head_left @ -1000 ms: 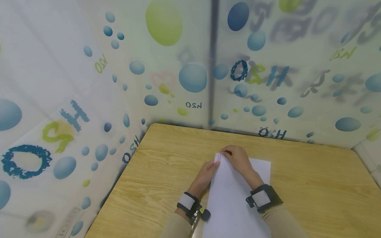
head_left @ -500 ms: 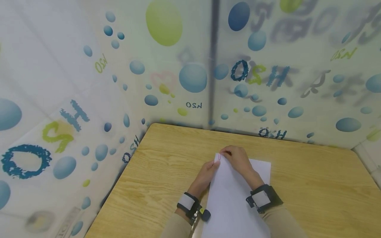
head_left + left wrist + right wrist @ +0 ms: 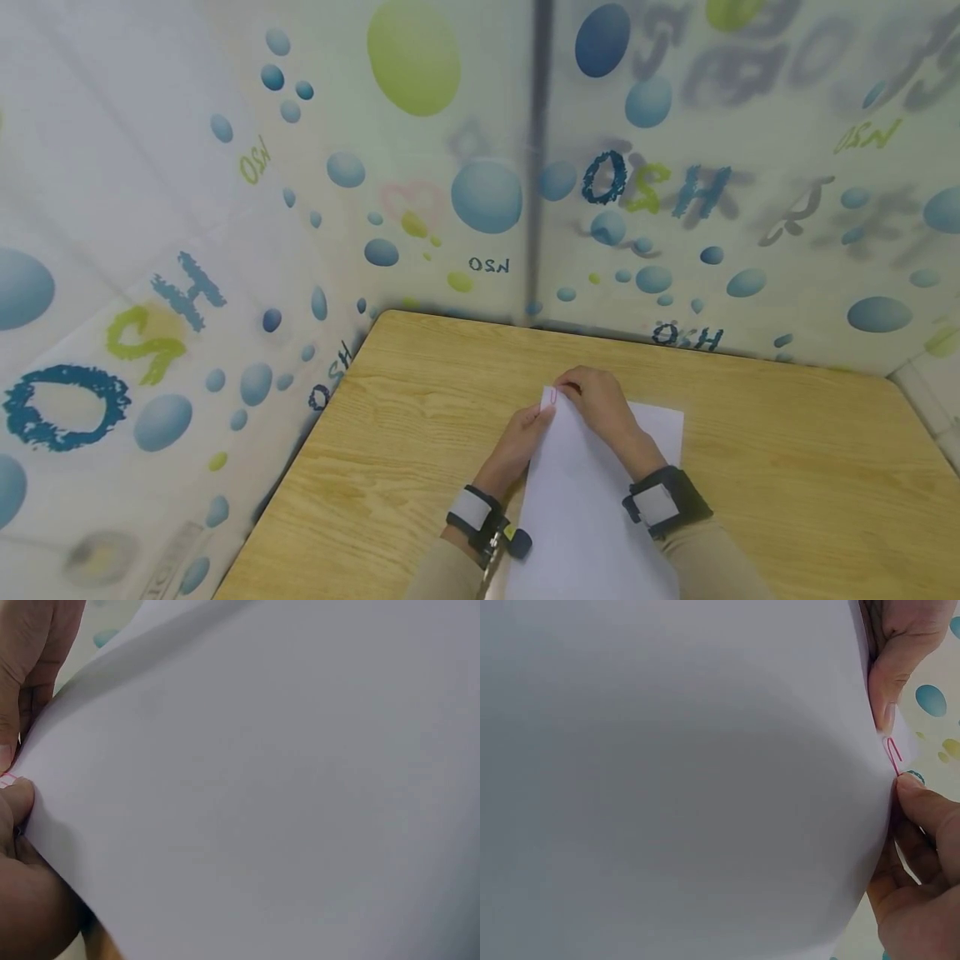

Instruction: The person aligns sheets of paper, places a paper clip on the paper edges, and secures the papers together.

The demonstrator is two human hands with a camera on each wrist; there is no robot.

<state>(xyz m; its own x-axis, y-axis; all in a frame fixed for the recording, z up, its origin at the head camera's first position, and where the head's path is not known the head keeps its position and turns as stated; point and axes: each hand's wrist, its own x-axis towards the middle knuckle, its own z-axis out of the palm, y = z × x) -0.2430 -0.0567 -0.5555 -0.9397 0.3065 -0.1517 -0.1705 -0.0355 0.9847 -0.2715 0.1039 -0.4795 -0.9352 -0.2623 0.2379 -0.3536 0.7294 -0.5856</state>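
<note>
A red paper clip (image 3: pixel 553 395) sits at the upper left corner of the white paper (image 3: pixel 585 500); whether this is one sheet or more I cannot tell. My left hand (image 3: pixel 521 437) pinches the paper's left edge just below the clip, thumb on top. Above it, my right hand (image 3: pixel 600 404) bends its fingers at the top edge. In the right wrist view, the right thumb (image 3: pixel 919 791) presses at one end of the clip (image 3: pixel 894 754), and the clip's other end shows on the paper. The fingers behind the paper are mostly hidden.
The wooden table (image 3: pixel 420 400) extends on both sides of the paper. White wall panels (image 3: pixel 420 208) with blue and green bubble prints enclose its back and left side. Black straps (image 3: pixel 663 500) with devices circle both wrists.
Both hands stay at the same corner with nearly the same hold. The paper's lower part and the right wrist shift very slightly; otherwise little differs.
</note>
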